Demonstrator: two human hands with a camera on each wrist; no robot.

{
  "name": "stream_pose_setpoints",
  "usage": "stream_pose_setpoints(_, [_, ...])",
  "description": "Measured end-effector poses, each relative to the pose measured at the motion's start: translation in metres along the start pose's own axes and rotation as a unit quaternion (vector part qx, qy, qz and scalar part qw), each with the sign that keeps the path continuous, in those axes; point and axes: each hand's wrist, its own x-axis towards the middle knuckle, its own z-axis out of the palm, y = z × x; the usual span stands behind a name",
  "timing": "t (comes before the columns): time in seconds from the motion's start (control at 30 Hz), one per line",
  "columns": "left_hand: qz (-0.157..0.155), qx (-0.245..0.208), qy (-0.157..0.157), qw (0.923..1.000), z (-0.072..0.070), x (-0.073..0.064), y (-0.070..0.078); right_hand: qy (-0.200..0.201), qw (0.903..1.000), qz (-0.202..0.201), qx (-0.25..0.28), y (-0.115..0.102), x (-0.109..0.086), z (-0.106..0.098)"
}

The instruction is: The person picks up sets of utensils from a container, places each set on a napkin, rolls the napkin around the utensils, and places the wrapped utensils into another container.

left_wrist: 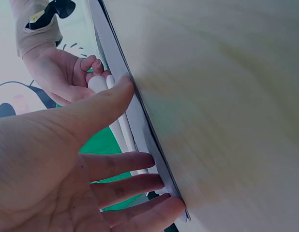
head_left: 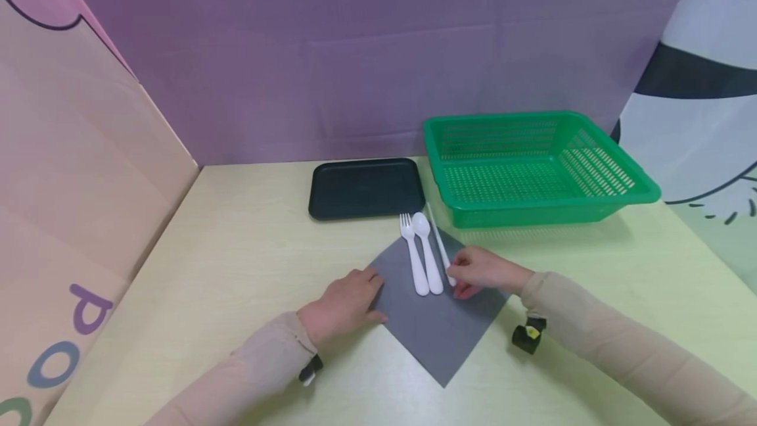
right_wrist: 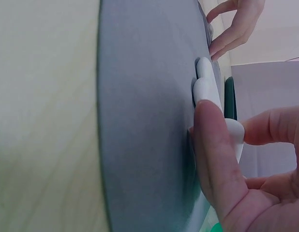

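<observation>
A grey square napkin (head_left: 440, 340) lies on the table, turned so one corner points at me. A white fork (head_left: 416, 261) and a white spoon (head_left: 430, 258) rest side by side on it, handles toward me. Between its thumb and fingers, my right hand (head_left: 478, 269) pinches the handle of a slim white knife (head_left: 439, 242), just right of the spoon; the handle end (right_wrist: 235, 131) shows in the right wrist view. My left hand (head_left: 345, 304) touches the napkin's left corner, its fingers (left_wrist: 125, 191) extended along the edge in the left wrist view.
A black tray (head_left: 367, 188) lies behind the napkin, close to the fork and spoon heads. To its right stands a green slotted basket (head_left: 550, 212). A purple backdrop (head_left: 355, 51) rises at the table's back edge, with printed panels at both sides.
</observation>
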Motion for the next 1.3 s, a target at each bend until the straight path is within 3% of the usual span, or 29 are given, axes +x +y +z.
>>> stream_pose_setpoints(0.6, [0.000,0.003,0.003,1.0000,0.0000,0.0000,0.0003,-0.022,0.9996,-0.008,0.016,0.0024,0.0009,-0.0021])
stream_pose_setpoints(1.3, [0.007,-0.003,0.006,1.0000,-0.0011,-0.0013,-0.0001,-0.011,0.9950,0.003,-0.099,0.0017,0.0025,-0.0035])
